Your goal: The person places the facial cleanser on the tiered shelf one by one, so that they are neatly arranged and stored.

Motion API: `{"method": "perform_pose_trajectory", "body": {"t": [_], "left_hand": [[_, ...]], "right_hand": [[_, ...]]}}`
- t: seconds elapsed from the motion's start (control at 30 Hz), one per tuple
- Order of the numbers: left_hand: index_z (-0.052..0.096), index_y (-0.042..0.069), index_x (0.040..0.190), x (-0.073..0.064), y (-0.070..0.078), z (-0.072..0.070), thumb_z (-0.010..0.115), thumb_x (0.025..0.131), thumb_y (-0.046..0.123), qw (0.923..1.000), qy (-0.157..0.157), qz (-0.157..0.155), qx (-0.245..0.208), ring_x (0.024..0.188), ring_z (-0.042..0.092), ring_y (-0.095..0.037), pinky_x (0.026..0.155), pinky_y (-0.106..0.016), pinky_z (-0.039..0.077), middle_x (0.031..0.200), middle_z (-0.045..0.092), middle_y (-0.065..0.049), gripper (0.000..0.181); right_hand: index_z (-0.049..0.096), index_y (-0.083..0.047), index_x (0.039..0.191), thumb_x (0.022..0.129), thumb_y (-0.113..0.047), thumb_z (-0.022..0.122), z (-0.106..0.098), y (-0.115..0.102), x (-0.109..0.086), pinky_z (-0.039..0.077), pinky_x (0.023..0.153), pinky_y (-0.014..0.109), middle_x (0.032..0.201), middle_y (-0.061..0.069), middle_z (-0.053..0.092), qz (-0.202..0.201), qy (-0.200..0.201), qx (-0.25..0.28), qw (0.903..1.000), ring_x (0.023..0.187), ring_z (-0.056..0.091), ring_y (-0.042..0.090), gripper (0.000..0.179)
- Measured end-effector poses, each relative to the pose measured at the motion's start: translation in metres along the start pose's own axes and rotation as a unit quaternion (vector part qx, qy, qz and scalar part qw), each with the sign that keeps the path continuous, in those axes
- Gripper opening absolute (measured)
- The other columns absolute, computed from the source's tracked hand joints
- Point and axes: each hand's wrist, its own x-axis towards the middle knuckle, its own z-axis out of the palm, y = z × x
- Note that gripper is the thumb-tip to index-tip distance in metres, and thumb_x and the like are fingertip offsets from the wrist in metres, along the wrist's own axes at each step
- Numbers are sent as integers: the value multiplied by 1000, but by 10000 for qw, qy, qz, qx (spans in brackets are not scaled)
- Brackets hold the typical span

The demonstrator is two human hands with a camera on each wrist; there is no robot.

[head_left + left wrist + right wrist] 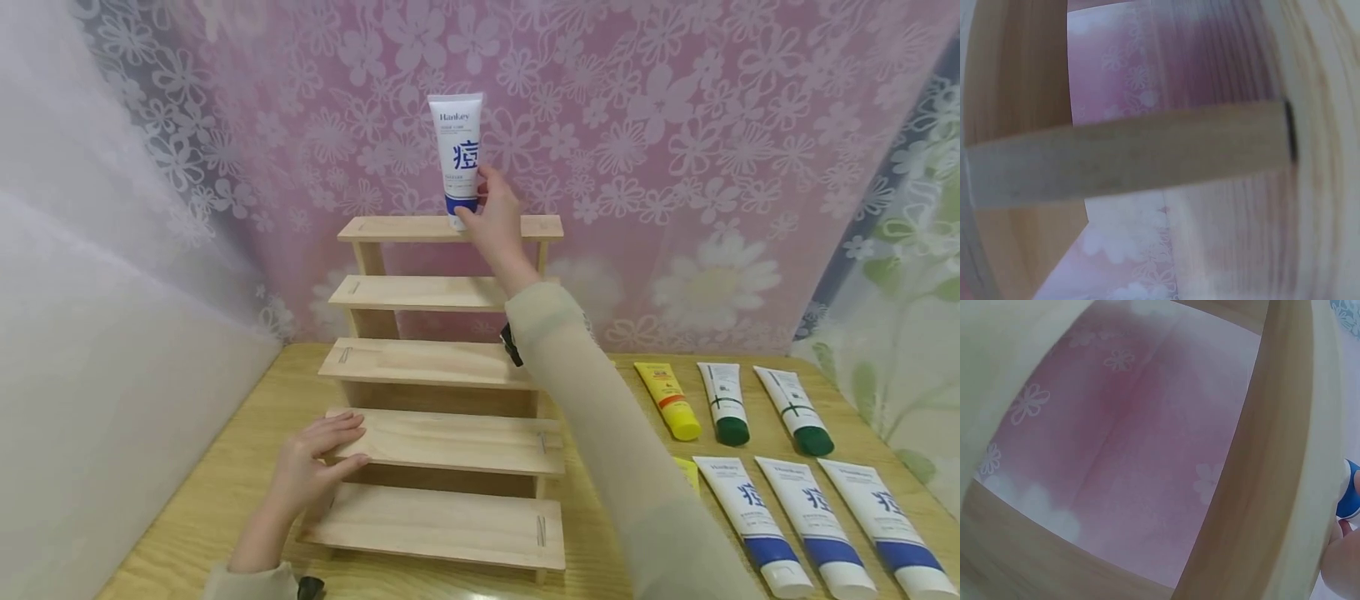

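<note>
My right hand (497, 218) pinches a white squeeze tube (454, 137) with blue lettering and a blue band. The tube stands upright, cap down, at the top board of a stepped wooden display rack (450, 525). In the right wrist view, only part of the hand (1342, 565) and the tube's blue band (1350, 490) show at the right edge, beyond a board. My left hand (311, 460) rests on the left end of the rack's second-lowest board, fingers fairly straight. The left wrist view shows rack boards (1129, 153) but no fingers.
To the right on the wooden table (255, 442) lie several tubes: a yellow tube (666, 398), white tubes with green caps (724, 400), and white tubes with blue bands (750, 521). Another yellow tube (687, 473) is partly hidden by the right sleeve. A flowered curtain (660, 167) hangs behind.
</note>
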Motion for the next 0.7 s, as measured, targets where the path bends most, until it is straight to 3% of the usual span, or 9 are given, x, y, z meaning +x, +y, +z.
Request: {"method": "perform_pose_trajectory", "body": {"t": [0.23,0.47,0.7], "left_hand": [[69,0,88,0,0,2,81,57,15,9995,154,272,40,96,58,-30,99,-31,33,97,65,-13,36],[68,-1,89,1,0,2,79,60,13,9999,-68,55,-72,99,57,-29,101,-24,27,99,64,-15,34],[68,-1,90,-2,0,1,79,62,14,9997,-183,-129,-109,102,56,-25,99,-35,31,101,64,-14,34]], "right_hand": [[36,-8,131,81,-12,65,-2,0,-2,42,85,18,113,9,52,4,-75,-81,9999,100,52,17,59],[38,-13,131,79,-17,68,-16,2,-9,44,85,23,119,9,50,165,-32,133,9998,104,51,17,60],[38,-13,133,79,-22,68,-35,0,-27,43,88,24,127,7,47,318,-265,486,9980,111,46,16,62]]}}
